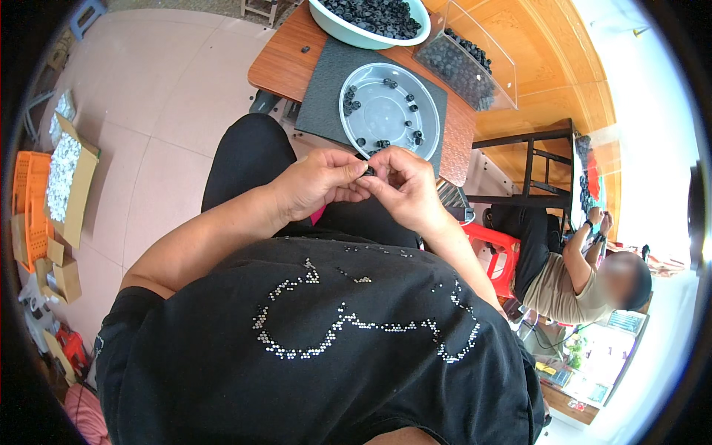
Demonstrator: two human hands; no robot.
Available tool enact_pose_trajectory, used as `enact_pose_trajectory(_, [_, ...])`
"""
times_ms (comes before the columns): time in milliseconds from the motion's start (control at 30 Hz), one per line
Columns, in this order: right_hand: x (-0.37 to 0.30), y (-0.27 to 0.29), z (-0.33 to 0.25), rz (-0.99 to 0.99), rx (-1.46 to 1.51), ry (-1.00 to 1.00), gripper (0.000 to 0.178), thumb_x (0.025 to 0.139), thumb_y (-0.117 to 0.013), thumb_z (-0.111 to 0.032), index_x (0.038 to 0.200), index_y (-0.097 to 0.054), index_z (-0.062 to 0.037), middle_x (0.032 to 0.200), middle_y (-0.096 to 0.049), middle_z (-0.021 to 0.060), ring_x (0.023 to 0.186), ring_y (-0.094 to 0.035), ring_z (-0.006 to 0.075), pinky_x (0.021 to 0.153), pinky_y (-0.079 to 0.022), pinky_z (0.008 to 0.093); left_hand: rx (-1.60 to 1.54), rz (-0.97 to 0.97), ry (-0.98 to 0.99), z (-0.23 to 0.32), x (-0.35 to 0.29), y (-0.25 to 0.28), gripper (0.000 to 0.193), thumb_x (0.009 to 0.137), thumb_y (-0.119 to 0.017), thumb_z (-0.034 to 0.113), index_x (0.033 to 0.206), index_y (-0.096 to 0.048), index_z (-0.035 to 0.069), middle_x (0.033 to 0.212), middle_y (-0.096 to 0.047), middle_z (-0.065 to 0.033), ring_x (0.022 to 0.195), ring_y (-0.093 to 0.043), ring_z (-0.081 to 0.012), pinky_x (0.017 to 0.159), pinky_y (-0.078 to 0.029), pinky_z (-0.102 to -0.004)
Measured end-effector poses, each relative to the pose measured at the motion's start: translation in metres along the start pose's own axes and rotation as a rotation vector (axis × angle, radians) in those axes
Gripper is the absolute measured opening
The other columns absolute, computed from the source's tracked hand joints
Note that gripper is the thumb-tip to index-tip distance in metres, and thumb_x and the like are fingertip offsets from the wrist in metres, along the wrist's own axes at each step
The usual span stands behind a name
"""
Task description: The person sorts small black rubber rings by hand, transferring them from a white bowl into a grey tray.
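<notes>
My left hand (320, 180) and my right hand (404, 185) meet in front of my lap, thumbs and forefingers pinched together. Between the fingertips is a small black part (368, 170), mostly covered, so its exact shape is hard to make out. Both hands appear closed on it. Just beyond them sits a clear round plastic basin (378, 70) with several small black parts (351, 102) scattered inside. The basin rests on a dark grey mat (321, 96) on a brown wooden table (278, 67).
A pale green basin (337, 28) and a clear bin (463, 70), both full of black parts, stand at the table's back. To the right, another person (564, 278) works near a red stool (498, 248). An orange crate (30, 200) and cardboard box (80, 200) are at left.
</notes>
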State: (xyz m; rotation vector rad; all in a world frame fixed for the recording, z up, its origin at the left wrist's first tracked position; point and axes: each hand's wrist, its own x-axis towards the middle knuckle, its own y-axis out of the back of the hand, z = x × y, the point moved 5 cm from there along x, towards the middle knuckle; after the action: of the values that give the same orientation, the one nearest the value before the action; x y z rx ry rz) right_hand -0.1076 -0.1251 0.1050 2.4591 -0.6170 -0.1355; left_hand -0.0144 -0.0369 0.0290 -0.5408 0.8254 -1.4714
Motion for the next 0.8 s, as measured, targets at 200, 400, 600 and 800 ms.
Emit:
enact_pose_trajectory(200, [0.004,-0.005,0.004,0.018,-0.071,0.089,0.015,0.079,-0.071,-0.003,0.085,-0.057,-0.0023,0.072,-0.05,-0.0028,0.061,-0.045,0.0025,0.051,-0.036,0.0194,-0.038,0.117,0.012,-0.001,-0.003,-0.006,0.028,0.097,-0.049,0.026,0.103,-0.063,0.002,0.095,-0.064,-0.0073,0.088,-0.061,-0.0141,0.085,-0.05,-0.0294])
enact_pose_trajectory(400, [-0.002,0.001,0.017,0.089,-0.04,0.039,0.021,0.073,-0.073,-0.004,0.087,-0.057,-0.0036,0.072,-0.054,0.0057,0.059,-0.051,0.0152,0.053,-0.042,0.0272,-0.067,0.097,-0.022,0.004,-0.001,-0.012,0.029,0.098,-0.047,0.025,0.109,-0.062,0.002,0.1,-0.065,-0.0075,0.094,-0.062,-0.014,0.086,-0.05,-0.0298])
enact_pose_trajectory(600, [0.0,0.003,0.003,0.172,0.015,0.246,0.022,0.073,-0.074,-0.002,0.09,-0.06,-0.0039,0.076,-0.057,0.0037,0.06,-0.05,0.0094,0.054,-0.041,0.0227,-0.078,0.13,-0.086,0.01,0.004,0.008,0.031,0.098,-0.047,0.027,0.117,-0.058,0.005,0.102,-0.065,-0.0077,0.095,-0.062,-0.014,0.084,-0.049,-0.028])
enact_pose_trajectory(800, [0.022,0.029,0.065,0.208,0.168,-0.073,0.017,0.078,-0.073,-0.006,0.093,-0.063,-0.0044,0.077,-0.06,-0.002,0.064,-0.051,0.0048,0.056,-0.043,0.0208,-0.071,0.316,-0.015,0.009,0.008,0.036,0.03,0.096,-0.049,0.025,0.118,-0.058,0.006,0.098,-0.064,-0.0049,0.086,-0.061,-0.0119,0.077,-0.049,-0.0249])
